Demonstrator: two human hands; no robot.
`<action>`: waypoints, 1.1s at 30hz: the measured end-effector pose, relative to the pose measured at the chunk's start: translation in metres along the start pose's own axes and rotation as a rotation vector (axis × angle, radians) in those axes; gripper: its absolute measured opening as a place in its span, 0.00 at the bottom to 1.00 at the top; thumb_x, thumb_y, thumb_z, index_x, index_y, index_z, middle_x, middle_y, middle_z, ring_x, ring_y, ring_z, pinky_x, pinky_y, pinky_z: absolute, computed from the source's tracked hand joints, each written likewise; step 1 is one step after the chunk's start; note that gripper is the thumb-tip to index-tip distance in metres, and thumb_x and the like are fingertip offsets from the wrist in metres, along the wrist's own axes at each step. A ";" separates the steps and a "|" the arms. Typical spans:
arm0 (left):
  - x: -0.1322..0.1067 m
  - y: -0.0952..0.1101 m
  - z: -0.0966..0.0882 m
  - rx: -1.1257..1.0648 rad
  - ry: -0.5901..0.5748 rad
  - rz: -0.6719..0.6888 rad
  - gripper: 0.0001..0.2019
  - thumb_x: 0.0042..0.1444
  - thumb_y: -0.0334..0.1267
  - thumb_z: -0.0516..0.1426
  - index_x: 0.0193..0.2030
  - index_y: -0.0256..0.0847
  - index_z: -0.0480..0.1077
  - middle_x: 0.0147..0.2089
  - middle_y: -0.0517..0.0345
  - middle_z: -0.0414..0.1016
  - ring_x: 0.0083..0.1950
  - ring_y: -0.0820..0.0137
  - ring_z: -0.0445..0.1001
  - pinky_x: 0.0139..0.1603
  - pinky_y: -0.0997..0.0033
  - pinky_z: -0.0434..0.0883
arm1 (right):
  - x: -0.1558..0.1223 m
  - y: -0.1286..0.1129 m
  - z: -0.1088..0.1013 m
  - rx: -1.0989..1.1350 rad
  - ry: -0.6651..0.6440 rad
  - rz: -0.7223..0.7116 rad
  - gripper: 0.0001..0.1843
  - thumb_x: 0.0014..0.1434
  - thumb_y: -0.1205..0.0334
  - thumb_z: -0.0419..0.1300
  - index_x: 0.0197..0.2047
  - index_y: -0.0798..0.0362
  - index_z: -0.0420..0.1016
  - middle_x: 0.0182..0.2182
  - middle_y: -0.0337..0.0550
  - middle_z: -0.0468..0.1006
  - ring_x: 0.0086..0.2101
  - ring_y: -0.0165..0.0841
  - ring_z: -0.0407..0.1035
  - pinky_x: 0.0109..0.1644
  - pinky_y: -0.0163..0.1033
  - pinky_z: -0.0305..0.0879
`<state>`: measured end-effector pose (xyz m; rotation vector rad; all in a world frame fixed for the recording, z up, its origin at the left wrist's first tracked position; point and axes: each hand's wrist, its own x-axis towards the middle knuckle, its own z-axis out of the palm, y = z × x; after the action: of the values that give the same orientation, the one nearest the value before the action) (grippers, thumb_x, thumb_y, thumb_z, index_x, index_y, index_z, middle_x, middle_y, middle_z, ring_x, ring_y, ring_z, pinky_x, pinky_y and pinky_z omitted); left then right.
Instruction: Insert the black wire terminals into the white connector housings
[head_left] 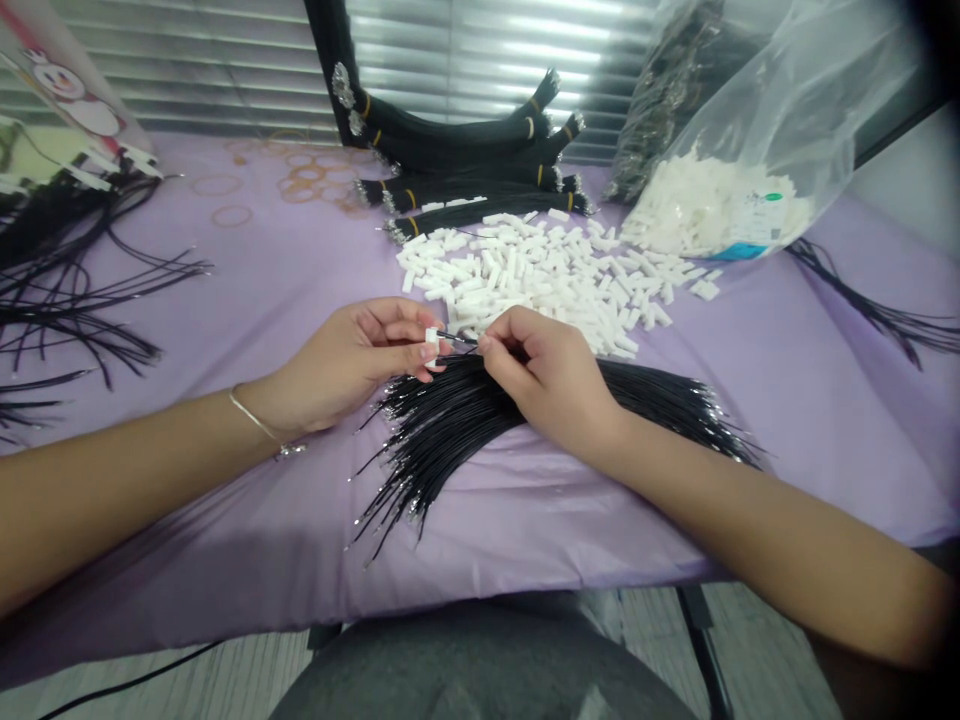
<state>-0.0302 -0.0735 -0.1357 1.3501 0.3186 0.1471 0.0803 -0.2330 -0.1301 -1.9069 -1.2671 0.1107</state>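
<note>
My left hand [349,355] pinches a small white plastic connector housing [432,346] between thumb and fingers. From the right, my right hand [547,370] grips a thin black wire [457,340] close to its end, which meets the housing; how deep it sits inside cannot be made out. Under both hands spreads a loose bundle of black wires [465,430] with shiny metal terminals at their ends. Just beyond my fingers lies a heap of white connector housings [525,275].
Banded bundles of black wire [465,150] are stacked at the back. A clear bag [720,205] of white pieces stands back right. Rubber bands [304,180] lie back left. More black wires with white housings [75,230] cover the left side of the purple tablecloth [247,260].
</note>
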 end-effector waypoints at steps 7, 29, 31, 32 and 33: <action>0.000 -0.002 -0.001 0.033 -0.006 0.010 0.09 0.45 0.31 0.65 0.34 0.38 0.73 0.30 0.57 0.76 0.31 0.73 0.74 0.30 0.79 0.70 | 0.001 0.001 0.003 0.009 -0.011 -0.044 0.08 0.58 0.66 0.52 0.27 0.55 0.65 0.22 0.36 0.68 0.24 0.25 0.60 0.29 0.31 0.56; -0.006 0.018 -0.006 0.206 -0.120 0.098 0.22 0.46 0.28 0.64 0.50 0.42 0.72 0.44 0.53 0.78 0.46 0.66 0.76 0.48 0.71 0.71 | 0.001 0.003 -0.011 -0.105 0.156 -0.291 0.07 0.63 0.65 0.50 0.38 0.53 0.69 0.34 0.43 0.74 0.37 0.31 0.69 0.41 0.37 0.65; -0.006 0.018 -0.006 0.315 -0.055 0.134 0.18 0.45 0.30 0.64 0.46 0.42 0.74 0.40 0.54 0.79 0.42 0.66 0.76 0.45 0.72 0.71 | 0.003 0.004 -0.013 -0.129 0.193 -0.382 0.07 0.62 0.66 0.52 0.37 0.53 0.70 0.38 0.45 0.73 0.41 0.32 0.68 0.45 0.39 0.65; -0.007 0.018 -0.006 0.393 -0.017 0.171 0.15 0.46 0.32 0.64 0.43 0.42 0.75 0.39 0.54 0.79 0.41 0.67 0.76 0.44 0.72 0.71 | 0.003 0.004 -0.014 -0.142 0.202 -0.410 0.07 0.61 0.66 0.52 0.37 0.53 0.71 0.39 0.46 0.72 0.43 0.33 0.67 0.47 0.40 0.65; -0.007 0.018 -0.006 0.478 0.014 0.217 0.10 0.47 0.34 0.64 0.39 0.42 0.76 0.38 0.55 0.78 0.40 0.67 0.75 0.43 0.73 0.70 | 0.003 0.003 -0.014 -0.155 0.204 -0.421 0.07 0.61 0.66 0.52 0.37 0.53 0.72 0.41 0.47 0.71 0.44 0.33 0.66 0.48 0.41 0.64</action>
<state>-0.0375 -0.0657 -0.1186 1.8580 0.2244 0.2729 0.0907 -0.2394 -0.1221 -1.6840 -1.5378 -0.3998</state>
